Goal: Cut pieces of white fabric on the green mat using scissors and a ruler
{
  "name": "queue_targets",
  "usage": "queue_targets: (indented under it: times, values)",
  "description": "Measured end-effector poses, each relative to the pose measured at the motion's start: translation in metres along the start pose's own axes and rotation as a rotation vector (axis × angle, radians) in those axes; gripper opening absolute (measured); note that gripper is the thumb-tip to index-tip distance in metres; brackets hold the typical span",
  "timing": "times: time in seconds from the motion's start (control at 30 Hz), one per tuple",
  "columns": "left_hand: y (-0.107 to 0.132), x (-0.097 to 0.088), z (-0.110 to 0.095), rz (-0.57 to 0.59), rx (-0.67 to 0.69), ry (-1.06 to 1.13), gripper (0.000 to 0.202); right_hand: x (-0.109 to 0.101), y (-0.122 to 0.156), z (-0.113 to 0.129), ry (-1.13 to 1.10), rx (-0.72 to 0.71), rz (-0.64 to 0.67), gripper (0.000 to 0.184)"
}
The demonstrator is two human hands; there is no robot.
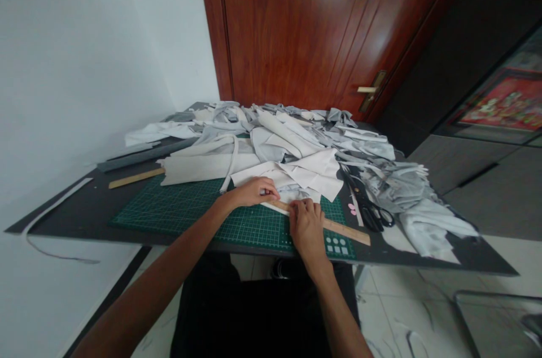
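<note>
In the lower middle of the frame, the right hand [307,228] presses flat and open on the long pale wooden ruler [347,232], probably to stop it sliding on the white cloth piece [293,195], which the curled left hand [254,191], its grip unclear, pins to the green gridded cutting mat [178,208].

I can pass freely over the near-left part of the green gridded cutting mat [178,208]. A long wooden ruler [342,229] bars its near-right corner. Behind the mat a heap of grey and white cloth offcuts [288,143] blocks me, and black-handled scissors [372,212] lie to its right.
</note>
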State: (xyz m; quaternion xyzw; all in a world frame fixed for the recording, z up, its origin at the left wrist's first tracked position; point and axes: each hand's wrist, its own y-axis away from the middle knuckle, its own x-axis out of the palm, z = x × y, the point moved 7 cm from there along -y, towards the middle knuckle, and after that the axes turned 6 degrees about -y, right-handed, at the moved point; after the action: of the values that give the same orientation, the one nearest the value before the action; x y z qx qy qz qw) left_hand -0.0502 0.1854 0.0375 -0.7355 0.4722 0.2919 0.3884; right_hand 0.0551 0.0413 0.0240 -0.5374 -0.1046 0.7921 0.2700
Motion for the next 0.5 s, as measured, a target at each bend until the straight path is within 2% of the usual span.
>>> queue_targets:
  times: [0.2,0.5]
  values:
    - [-0.0001,0.0012,0.0013,0.019,-0.062,0.017,0.039,0.0019,-0.0029,-0.0034,-0.070,0.007,0.028,0.020]
    - [0.0067,-0.0019,0.0092,0.049,-0.202,0.213,0.045,0.0013,-0.0055,-0.0025,-0.174,-0.028,0.059,0.022]
